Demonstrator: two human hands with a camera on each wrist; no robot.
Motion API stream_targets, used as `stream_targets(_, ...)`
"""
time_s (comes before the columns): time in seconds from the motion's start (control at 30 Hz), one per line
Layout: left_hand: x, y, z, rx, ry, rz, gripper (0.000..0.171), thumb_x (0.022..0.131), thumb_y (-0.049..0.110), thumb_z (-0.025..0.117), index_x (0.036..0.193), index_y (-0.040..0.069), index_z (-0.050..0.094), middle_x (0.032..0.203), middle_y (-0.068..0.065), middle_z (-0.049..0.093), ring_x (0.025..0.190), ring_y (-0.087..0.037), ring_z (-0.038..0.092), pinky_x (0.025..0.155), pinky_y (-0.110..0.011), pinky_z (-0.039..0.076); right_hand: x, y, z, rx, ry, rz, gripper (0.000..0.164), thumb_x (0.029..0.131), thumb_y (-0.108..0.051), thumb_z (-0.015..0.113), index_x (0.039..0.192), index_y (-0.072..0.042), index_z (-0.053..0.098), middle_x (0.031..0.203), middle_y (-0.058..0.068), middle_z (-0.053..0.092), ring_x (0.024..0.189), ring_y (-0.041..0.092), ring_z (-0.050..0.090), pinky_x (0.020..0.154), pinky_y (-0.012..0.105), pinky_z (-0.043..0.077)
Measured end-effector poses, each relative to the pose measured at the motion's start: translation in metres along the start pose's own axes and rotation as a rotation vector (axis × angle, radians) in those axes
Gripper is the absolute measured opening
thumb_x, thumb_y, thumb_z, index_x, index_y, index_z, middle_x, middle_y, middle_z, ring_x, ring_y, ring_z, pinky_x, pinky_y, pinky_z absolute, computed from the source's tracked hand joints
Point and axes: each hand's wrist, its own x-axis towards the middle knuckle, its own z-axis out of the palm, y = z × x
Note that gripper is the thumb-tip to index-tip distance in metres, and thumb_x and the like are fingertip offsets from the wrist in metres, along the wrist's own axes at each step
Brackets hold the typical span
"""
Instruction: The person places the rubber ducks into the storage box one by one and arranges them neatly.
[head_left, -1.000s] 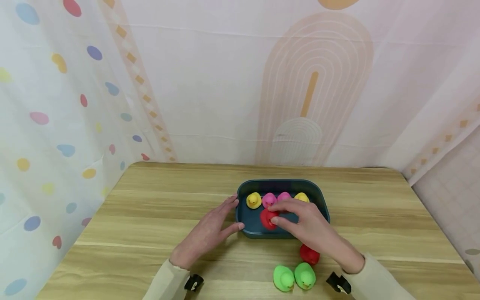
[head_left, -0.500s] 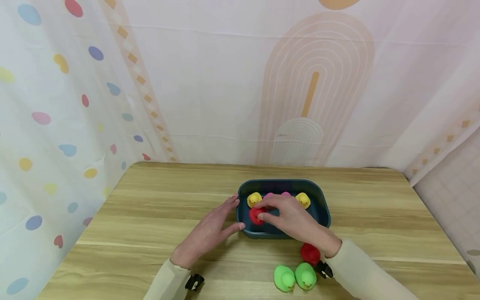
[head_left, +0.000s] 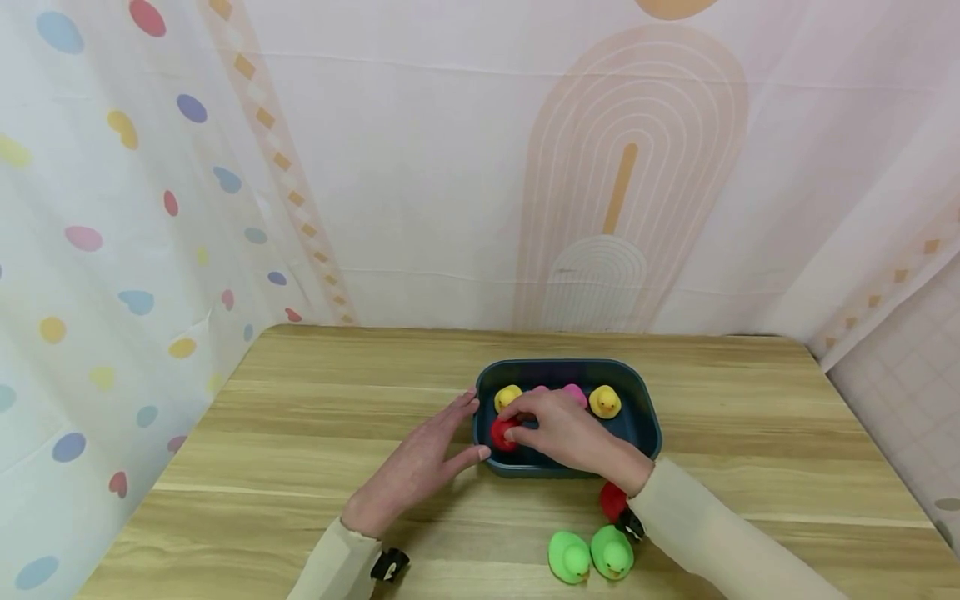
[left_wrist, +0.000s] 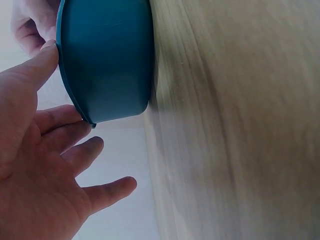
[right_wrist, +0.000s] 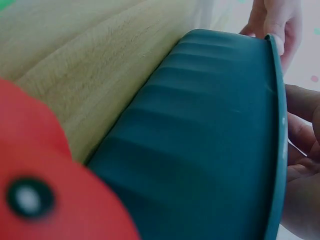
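In the head view my right hand (head_left: 566, 429) pinches a red rubber duck (head_left: 502, 434) between thumb and fingers at the left front inside a dark teal tub (head_left: 649, 421). My left hand (head_left: 420, 467) lies against the tub's left end; its thumb and fingertips touch the rim, with the outer fingers spread straight in the left wrist view. Along the tub's back sit a yellow duck (head_left: 507, 397) at left, two pink ducks (head_left: 576, 394) mostly behind my right hand, and another yellow duck (head_left: 605, 402) at right.
A second red duck (head_left: 612, 501), partly under my right wrist, sits before the tub on the wooden table (head_left: 330, 400). Nearer stand two green ducks, one left (head_left: 569, 557) and one right (head_left: 612, 552). Behind the table hangs a patterned curtain (head_left: 435, 183).
My right hand has moved left inside the tub with the red duck, from the middle to the left front corner. The left hand keeps its place at the rim.
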Motion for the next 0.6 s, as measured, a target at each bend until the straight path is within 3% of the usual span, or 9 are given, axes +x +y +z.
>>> stream_targets(0.23,0.001,0.000,0.000,-0.003,-0.003,0.002,0.069,0.102,0.042,0.066,0.155,0.003,0.046,0.167,-0.009,0.033,0.148,-0.034,0.040,0.116,-0.056,0.039,0.008,0.000,0.005,-0.001,-0.048,0.007,0.013,0.097,-0.012,0.075,0.110,-0.012,0.078,0.100,-0.005,0.075,0.084,0.008,0.062,0.077,0.025,0.055)
stream_targets(0.6,0.001,0.000,0.001,-0.019,-0.004,0.009,0.068,0.103,0.041,0.065,0.154,0.002,0.046,0.166,-0.009,0.034,0.148,-0.034,0.040,0.116,-0.057,0.038,0.012,0.004,0.011,0.062,-0.082,0.025,0.012,0.096,-0.007,0.075,0.108,-0.007,0.078,0.096,-0.002,0.075,0.087,0.007,0.069,0.082,0.028,0.059)
